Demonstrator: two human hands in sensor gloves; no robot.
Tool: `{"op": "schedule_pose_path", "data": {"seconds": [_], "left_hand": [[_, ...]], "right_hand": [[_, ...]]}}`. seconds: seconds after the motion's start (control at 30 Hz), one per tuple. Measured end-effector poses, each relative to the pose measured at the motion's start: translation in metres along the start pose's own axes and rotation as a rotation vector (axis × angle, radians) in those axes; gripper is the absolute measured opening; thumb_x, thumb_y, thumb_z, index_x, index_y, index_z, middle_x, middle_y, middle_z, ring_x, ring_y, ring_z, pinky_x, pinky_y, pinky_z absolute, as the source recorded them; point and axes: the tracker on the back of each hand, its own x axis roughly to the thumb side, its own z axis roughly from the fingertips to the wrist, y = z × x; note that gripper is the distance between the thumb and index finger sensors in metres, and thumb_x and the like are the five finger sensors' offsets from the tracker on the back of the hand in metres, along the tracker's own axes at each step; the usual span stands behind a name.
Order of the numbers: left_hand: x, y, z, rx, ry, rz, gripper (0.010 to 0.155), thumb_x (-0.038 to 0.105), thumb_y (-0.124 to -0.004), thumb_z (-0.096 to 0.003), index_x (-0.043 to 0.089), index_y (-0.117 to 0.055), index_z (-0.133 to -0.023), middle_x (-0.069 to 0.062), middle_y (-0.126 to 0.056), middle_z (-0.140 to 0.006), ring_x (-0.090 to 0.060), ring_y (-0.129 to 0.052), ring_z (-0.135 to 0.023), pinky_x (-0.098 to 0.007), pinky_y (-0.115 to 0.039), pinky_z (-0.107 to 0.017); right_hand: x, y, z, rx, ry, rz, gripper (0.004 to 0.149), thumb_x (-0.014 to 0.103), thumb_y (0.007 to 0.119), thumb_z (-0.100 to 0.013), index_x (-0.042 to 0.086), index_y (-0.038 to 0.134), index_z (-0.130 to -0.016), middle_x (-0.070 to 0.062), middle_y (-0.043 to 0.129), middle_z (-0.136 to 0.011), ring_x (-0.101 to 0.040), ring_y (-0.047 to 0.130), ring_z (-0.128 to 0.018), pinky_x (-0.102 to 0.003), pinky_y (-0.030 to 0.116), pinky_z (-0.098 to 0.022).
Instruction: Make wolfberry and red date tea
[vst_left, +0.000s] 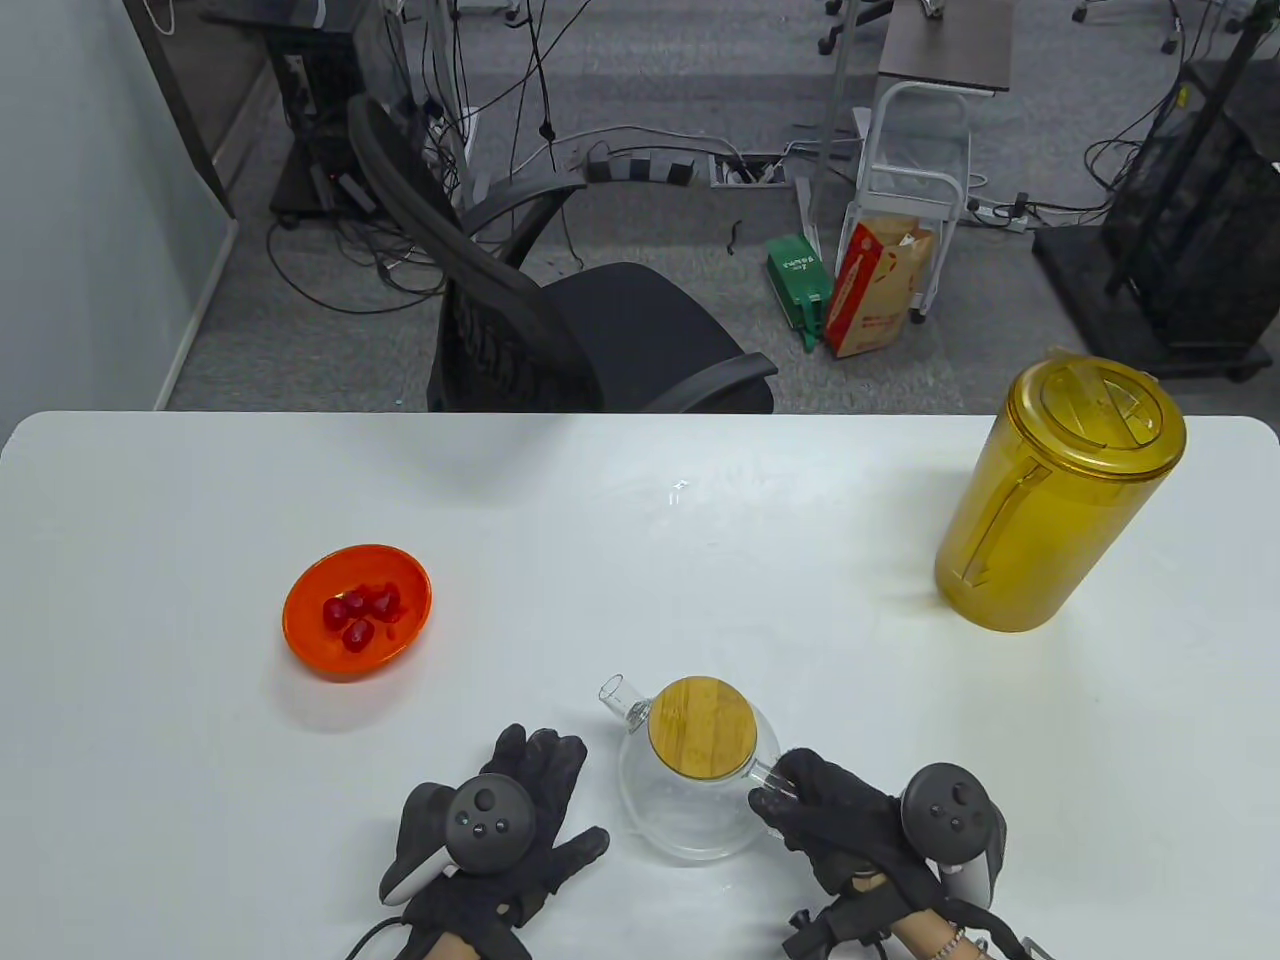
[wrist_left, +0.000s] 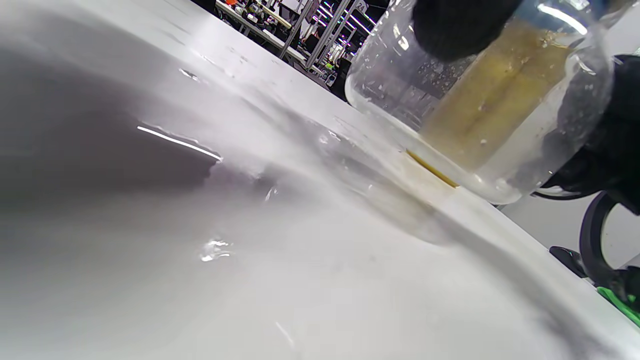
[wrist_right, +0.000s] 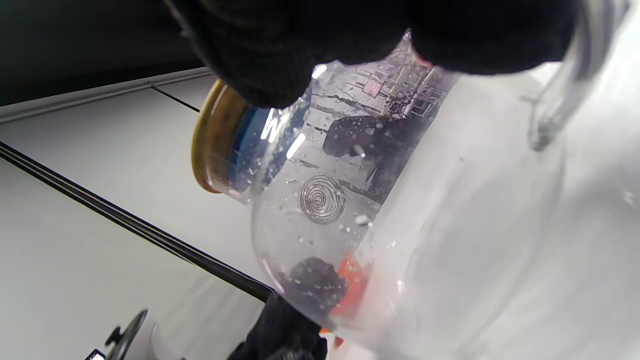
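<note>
A glass teapot (vst_left: 690, 830) with a bamboo lid (vst_left: 702, 728) stands near the table's front edge, its spout (vst_left: 620, 695) pointing far left. My right hand (vst_left: 812, 805) grips its glass handle (vst_left: 768, 772). The right wrist view shows my fingers (wrist_right: 350, 35) over the teapot (wrist_right: 340, 210), the lid (wrist_right: 207, 145) and the handle (wrist_right: 560, 85). My left hand (vst_left: 545, 800) lies flat on the table with fingers spread, just left of the teapot. In the left wrist view the teapot (wrist_left: 475, 105) is close; I cannot tell if a fingertip (wrist_left: 450, 25) touches it. An orange bowl (vst_left: 310, 640) holds red dates (vst_left: 360, 610).
A tall yellow lidded pitcher (vst_left: 1060, 495) stands at the far right of the white table (vst_left: 640, 560). A black office chair (vst_left: 560, 330) stands beyond the table's far edge.
</note>
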Motion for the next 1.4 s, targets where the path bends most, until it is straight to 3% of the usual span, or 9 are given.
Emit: {"op": "schedule_pose_path", "data": {"seconds": [0.47, 0.8, 0.9, 1.07, 1.23, 1.3, 1.4], "left_hand": [[-0.001, 0.001, 0.002, -0.004, 0.016, -0.011, 0.083, 0.054, -0.068, -0.0584, 0.012, -0.022, -0.113, -0.024, -0.022, -0.119, -0.047, -0.004, -0.104, -0.063, -0.022, -0.072], [0.001, 0.001, 0.002, -0.014, 0.017, -0.019, 0.083, 0.054, -0.068, -0.0585, 0.012, -0.022, -0.113, -0.024, -0.022, -0.119, -0.047, -0.004, -0.104, -0.063, -0.022, -0.072], [0.004, 0.009, 0.006, 0.043, 0.035, -0.034, 0.082, 0.053, -0.068, -0.0588, 0.012, -0.022, -0.113, -0.025, -0.018, -0.119, -0.047, -0.003, -0.103, -0.063, -0.021, -0.072], [0.029, 0.03, 0.007, 0.117, -0.046, -0.092, 0.082, 0.055, -0.068, -0.0587, 0.012, -0.026, -0.115, -0.024, -0.023, -0.121, -0.047, -0.005, -0.106, -0.063, -0.022, -0.073], [0.074, 0.052, -0.013, -0.02, -0.139, 0.065, 0.084, 0.057, -0.07, -0.0579, 0.015, -0.025, -0.116, -0.021, -0.018, -0.123, -0.045, -0.003, -0.109, -0.062, -0.019, -0.076], [0.088, 0.054, -0.025, -0.061, -0.161, 0.036, 0.087, 0.058, -0.072, -0.057, 0.016, -0.024, -0.116, -0.021, -0.017, -0.123, -0.045, -0.002, -0.109, -0.063, -0.018, -0.076], [0.106, 0.049, -0.045, -0.203, -0.174, -0.044, 0.091, 0.059, -0.073, -0.0559, 0.015, -0.02, -0.115, -0.021, -0.008, -0.121, -0.046, 0.005, -0.106, -0.065, -0.015, -0.074]], "right_hand": [[-0.015, 0.021, 0.002, 0.068, 0.026, 0.002, 0.038, 0.029, 0.089, -0.048, -0.003, 0.08, -0.067, -0.013, 0.085, -0.038, -0.031, 0.088, -0.034, -0.06, 0.073, -0.047], [-0.022, 0.018, 0.001, 0.102, 0.064, 0.002, 0.038, 0.029, 0.088, -0.049, -0.001, 0.079, -0.069, -0.014, 0.085, -0.041, -0.032, 0.087, -0.038, -0.061, 0.071, -0.049], [-0.023, 0.018, 0.0, 0.108, 0.068, 0.0, 0.038, 0.029, 0.088, -0.049, -0.001, 0.079, -0.069, -0.014, 0.085, -0.041, -0.032, 0.087, -0.038, -0.061, 0.07, -0.049], [-0.022, 0.018, 0.0, 0.114, 0.069, -0.002, 0.038, 0.03, 0.088, -0.049, -0.001, 0.079, -0.069, -0.013, 0.085, -0.041, -0.032, 0.087, -0.038, -0.061, 0.07, -0.049], [-0.022, 0.018, 0.0, 0.122, 0.071, -0.011, 0.038, 0.03, 0.088, -0.049, -0.001, 0.079, -0.069, -0.014, 0.085, -0.041, -0.033, 0.087, -0.037, -0.061, 0.07, -0.049], [-0.022, 0.018, 0.0, 0.123, 0.07, -0.012, 0.038, 0.03, 0.088, -0.049, -0.001, 0.079, -0.069, -0.014, 0.085, -0.041, -0.033, 0.087, -0.037, -0.061, 0.07, -0.049], [-0.022, 0.017, 0.0, 0.123, 0.07, -0.012, 0.038, 0.03, 0.088, -0.049, -0.001, 0.079, -0.069, -0.014, 0.085, -0.041, -0.033, 0.087, -0.037, -0.061, 0.07, -0.049]]}}
